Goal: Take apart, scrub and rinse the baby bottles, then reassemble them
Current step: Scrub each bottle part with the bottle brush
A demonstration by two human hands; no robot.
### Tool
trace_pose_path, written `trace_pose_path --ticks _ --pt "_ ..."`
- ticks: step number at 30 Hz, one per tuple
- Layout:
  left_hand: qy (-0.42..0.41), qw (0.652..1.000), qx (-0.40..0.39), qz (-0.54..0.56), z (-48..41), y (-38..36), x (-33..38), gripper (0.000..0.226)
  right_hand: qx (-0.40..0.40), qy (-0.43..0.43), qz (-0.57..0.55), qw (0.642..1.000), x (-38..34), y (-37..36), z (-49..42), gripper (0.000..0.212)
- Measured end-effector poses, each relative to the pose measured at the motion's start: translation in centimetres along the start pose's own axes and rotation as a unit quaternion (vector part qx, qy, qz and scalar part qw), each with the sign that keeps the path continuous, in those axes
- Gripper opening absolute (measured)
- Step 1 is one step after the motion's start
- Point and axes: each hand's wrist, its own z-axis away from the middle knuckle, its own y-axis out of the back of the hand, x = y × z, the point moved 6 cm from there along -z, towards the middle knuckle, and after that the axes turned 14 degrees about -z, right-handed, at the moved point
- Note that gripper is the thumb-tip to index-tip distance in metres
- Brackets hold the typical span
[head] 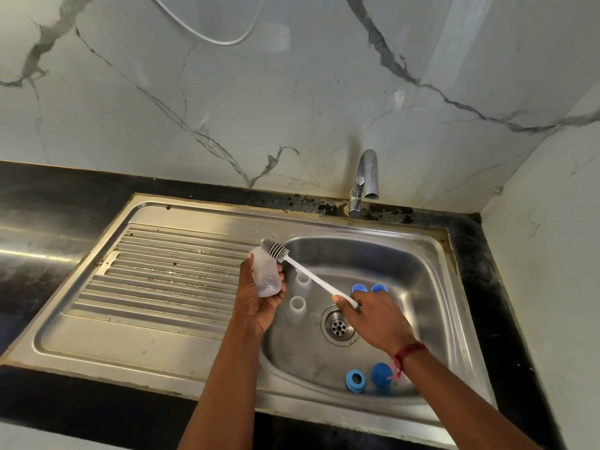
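Observation:
My left hand (259, 300) grips a clear baby bottle (267, 273) over the left edge of the sink basin (422, 264), its open mouth tilted up and away. My right hand (376, 316) holds the white handle of a bottle brush (311, 277). The grey bristle head (275, 250) sits at the bottle's mouth, outside it. Two more clear bottles (302, 282) (297, 308) stand upright in the basin. Blue rings and caps lie in the basin: two at the back (359, 288) (380, 288), a ring (355, 380) and a cap (380, 374) at the front.
A chrome tap (367, 180) rises behind the basin, no water running. The drain (338, 325) is in the basin's middle. A ribbed steel draining board (162, 274) lies to the left. Black countertop (48, 206) surrounds the sink; marble walls stand behind and to the right.

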Motion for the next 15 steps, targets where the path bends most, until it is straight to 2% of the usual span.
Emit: trace_pose_path --ticks 3,6,12,15 --pt "-0.029 0.999 -0.028 0.013 0.1 -0.1 0.8 0.081 -0.010 0.009 0.017 1.000 0.1 0.2 0.7 0.055" --pt "-0.047 0.997 -0.047 0.035 0.0 -0.2 1.4 0.085 -0.029 0.027 0.014 0.999 0.5 0.2 1.9 0.051" --pt "-0.030 0.996 -0.044 0.066 -0.4 0.0 0.9 0.074 -0.020 0.023 0.043 0.999 2.5 -0.1 3.0 0.058" --pt "-0.010 0.999 -0.032 0.029 -0.4 -0.7 0.4 0.054 -0.004 -0.001 -0.001 1.000 2.4 -0.1 2.3 0.055"
